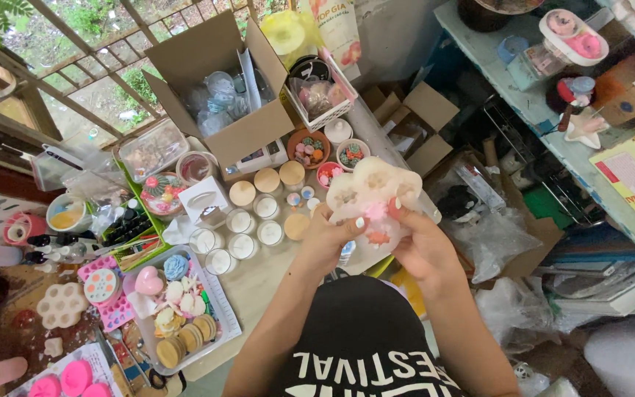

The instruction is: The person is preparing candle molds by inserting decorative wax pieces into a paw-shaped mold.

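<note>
Holding a white flower-shaped mould (373, 190), left hand (326, 239) and right hand (422, 246), each grip clenched on its edges

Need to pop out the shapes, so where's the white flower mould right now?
Head view, centre: the white flower mould is between both hands, just right of the small candle jars.

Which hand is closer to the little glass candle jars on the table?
Left. The left hand grips the white flower-shaped mould just beside the candle jars. The right hand holds the mould's far side, further from them.
</note>
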